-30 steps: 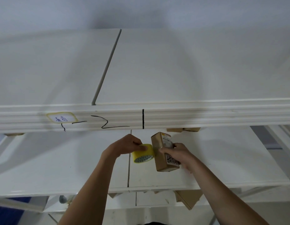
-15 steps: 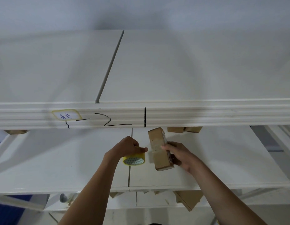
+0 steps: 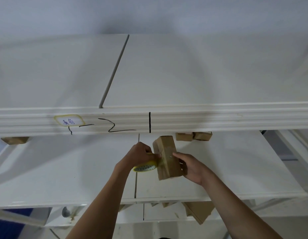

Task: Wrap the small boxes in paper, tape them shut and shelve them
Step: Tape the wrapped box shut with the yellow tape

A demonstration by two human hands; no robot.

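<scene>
You face a white shelving unit (image 3: 218,75) set against a pale wall. Its upper shelf fills the top half of the view, split by a grey seam, and its ribbed front rail (image 3: 218,118) runs straight across the middle. That rail is your landmark. On it, left of centre, sits a yellow-edged label (image 3: 69,120) with handwriting too small to read, and to the right of the label there are black marker strokes and one short vertical line.

Below the rail lies the middle shelf (image 3: 244,169), also white, with a seam down its centre. Tucked just under the rail, right of the vertical line, two small brown parcels (image 3: 193,136) sit side by side at the back of that shelf. Another brown parcel (image 3: 15,140) peeks out under the rail far to the left. Beneath the middle shelf's front edge, a few more brown boxes (image 3: 198,213) show on a lower level.

Your hands meet over the middle shelf, just below the rail's vertical line. Your right hand (image 3: 193,168) grips the paper-wrapped box (image 3: 168,157) from its right side, holding it tilted above the shelf. Your left hand (image 3: 138,154) is curled around the yellow tape roll (image 3: 146,166), pressing it against the box's left face.
</scene>
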